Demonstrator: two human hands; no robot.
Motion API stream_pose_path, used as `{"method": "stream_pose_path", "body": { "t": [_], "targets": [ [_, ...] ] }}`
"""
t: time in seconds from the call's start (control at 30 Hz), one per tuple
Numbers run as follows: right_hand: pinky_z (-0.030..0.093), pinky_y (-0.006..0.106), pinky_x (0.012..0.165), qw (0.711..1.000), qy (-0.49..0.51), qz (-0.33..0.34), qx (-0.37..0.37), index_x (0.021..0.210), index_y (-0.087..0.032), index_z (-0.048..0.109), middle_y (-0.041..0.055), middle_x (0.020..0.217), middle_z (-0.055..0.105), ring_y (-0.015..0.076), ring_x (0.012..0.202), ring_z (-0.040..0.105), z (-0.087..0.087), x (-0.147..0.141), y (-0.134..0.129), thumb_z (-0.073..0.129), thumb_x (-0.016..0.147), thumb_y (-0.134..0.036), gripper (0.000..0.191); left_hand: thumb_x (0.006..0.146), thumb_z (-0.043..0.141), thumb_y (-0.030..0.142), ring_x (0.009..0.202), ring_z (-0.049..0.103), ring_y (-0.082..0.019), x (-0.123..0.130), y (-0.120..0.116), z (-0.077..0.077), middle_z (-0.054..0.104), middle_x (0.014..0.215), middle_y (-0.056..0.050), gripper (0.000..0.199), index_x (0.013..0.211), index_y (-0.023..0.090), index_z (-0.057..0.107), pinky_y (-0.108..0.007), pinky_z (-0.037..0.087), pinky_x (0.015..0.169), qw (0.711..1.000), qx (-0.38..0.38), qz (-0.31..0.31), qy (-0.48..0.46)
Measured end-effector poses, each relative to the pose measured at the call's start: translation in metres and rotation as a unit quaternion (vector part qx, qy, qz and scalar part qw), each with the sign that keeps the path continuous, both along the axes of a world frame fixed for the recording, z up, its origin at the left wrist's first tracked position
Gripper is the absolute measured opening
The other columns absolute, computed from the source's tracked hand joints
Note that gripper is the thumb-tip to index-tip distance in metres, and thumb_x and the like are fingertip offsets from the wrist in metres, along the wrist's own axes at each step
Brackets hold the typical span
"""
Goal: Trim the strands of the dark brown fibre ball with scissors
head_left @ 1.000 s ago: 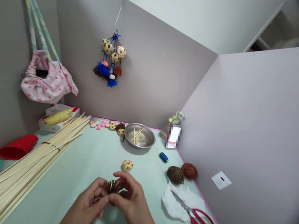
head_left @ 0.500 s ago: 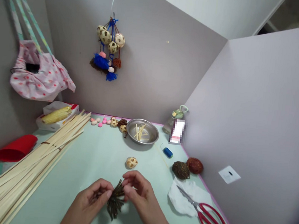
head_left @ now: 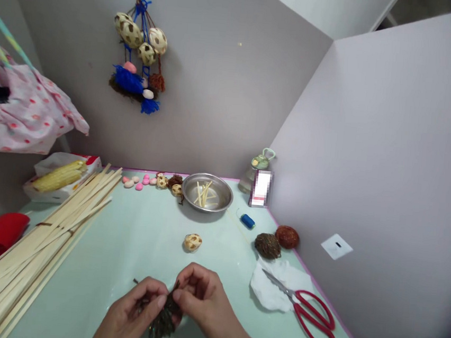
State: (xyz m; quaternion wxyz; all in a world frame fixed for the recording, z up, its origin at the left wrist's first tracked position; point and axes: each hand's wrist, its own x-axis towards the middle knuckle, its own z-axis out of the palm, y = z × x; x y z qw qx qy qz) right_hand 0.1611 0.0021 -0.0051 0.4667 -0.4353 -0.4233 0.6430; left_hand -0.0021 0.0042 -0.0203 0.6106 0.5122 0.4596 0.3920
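A dark brown yarn tassel (head_left: 163, 322) is pinched between my two hands near the front of the table, its cut strands hanging down. My left hand (head_left: 138, 307) grips it from the left, thumb against curled fingers. From the right, my right hand (head_left: 201, 294) closes thumb and forefinger on the upper strands. A short yarn end sticks out behind the left hand. Just beyond them lies a small woven ball (head_left: 193, 242). To the right are a brown yarn ball (head_left: 268, 246) and red-handled scissors (head_left: 296, 306) resting on white tissue (head_left: 267, 292).
Long pale bamboo strips (head_left: 55, 237) run along the left side. Toward the back stand a metal bowl (head_left: 206, 207) with short strips, a glass bottle (head_left: 248, 179) and a blurred-out phone (head_left: 261, 188). Blue thread (head_left: 248, 221) and a reddish yarn ball (head_left: 287, 237) lie right. Woven ornaments (head_left: 141, 49) hang on the wall.
The right hand has come in against the tassel, closing its fingers on the strands. The tassel hangs slightly lower left. The whole view has shifted, with the hanging bag partly leaving it.
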Motion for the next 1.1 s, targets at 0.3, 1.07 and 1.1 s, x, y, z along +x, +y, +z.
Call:
{"method": "stream_pose_path", "body": {
  "t": [0.3,1.07,1.1],
  "targets": [
    [0.038,0.020,0.053,0.993,-0.089,0.072,0.041,0.075,-0.017,0.057,-0.0051,0.060,0.054,0.0081,0.054,0.048,-0.008,-0.010,-0.013,0.073,0.071,-0.028,0.020,0.067,0.077,0.051,0.080,0.061,-0.023,-0.002,0.000,0.008,0.066,0.075,0.000,0.032,0.078,0.022,0.069,-0.029,0.050,0.073,0.982,-0.127,0.070,-0.118],
    [0.033,0.022,0.054,0.990,-0.125,0.002,0.071,0.075,-0.015,0.059,-0.0037,0.058,0.051,0.0095,0.055,0.043,0.014,0.001,-0.011,0.070,0.082,-0.043,0.031,0.079,0.067,0.045,0.075,0.060,-0.020,0.002,-0.006,0.015,0.066,0.073,0.002,0.021,0.079,0.024,0.065,-0.024,0.045,0.070,1.000,-0.014,0.011,-0.018],
    [0.034,0.022,0.054,0.991,-0.122,-0.002,0.061,0.075,-0.014,0.061,-0.0035,0.058,0.052,0.0096,0.055,0.044,0.015,0.000,-0.011,0.072,0.080,-0.040,0.028,0.079,0.067,0.045,0.073,0.059,-0.019,0.002,-0.006,0.016,0.065,0.072,0.002,0.021,0.079,0.024,0.064,-0.025,0.045,0.070,1.000,-0.014,0.011,-0.015]
  ]
}}
